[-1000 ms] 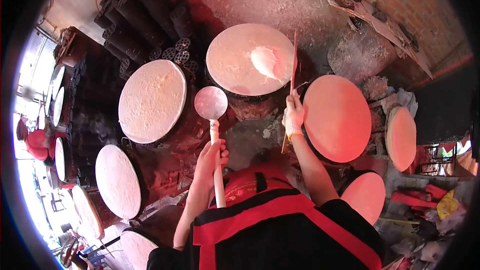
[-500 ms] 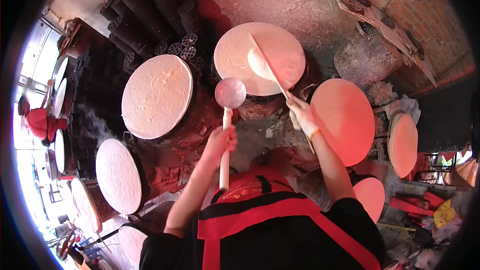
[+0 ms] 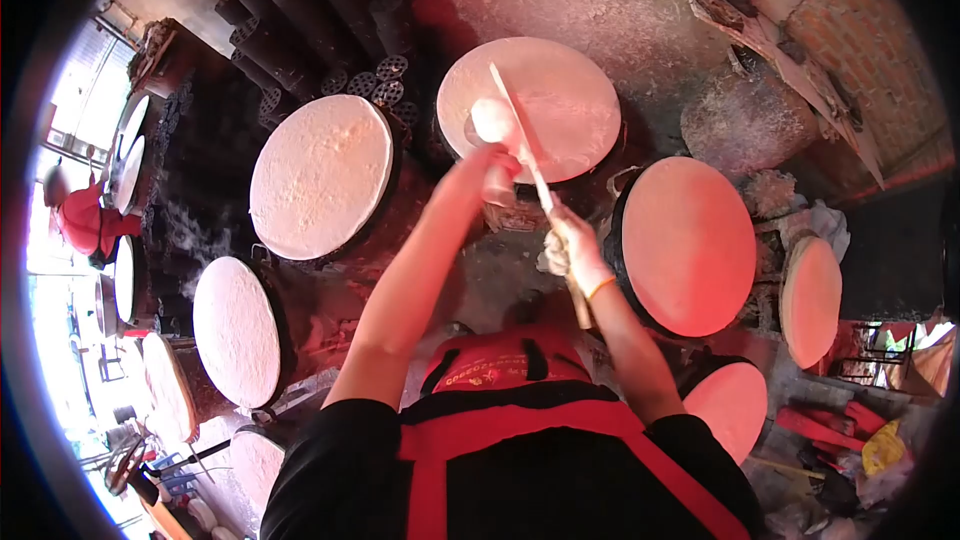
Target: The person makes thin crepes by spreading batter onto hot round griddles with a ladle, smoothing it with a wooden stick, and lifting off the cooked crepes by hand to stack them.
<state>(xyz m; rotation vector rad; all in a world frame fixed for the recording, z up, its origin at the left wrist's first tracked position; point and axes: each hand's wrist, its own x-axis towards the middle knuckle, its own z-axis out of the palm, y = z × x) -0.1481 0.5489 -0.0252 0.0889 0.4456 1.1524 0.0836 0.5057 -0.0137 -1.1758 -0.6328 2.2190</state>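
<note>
My left hand is closed around the handle of a ladle, blurred by motion, at the near edge of the far round griddle. At the ladle's bowl shows a round white mass of batter or dough; I cannot tell whether it lies in the bowl or on the griddle. My right hand, in a pale glove with an orange band at the wrist, grips a long flat wooden stick. The stick's blade slants across the griddle beside the white mass. A thin pale layer covers the griddle.
More round griddles with pale tops stand around me: left, lower left, right and far right. Black perforated coal cylinders are stacked behind. A person in red stands at far left.
My left hand has swung the ladle forward and right, from in front of me to the far griddle. The right hand has drawn back slightly, and the stick is turned with its flat side showing.
</note>
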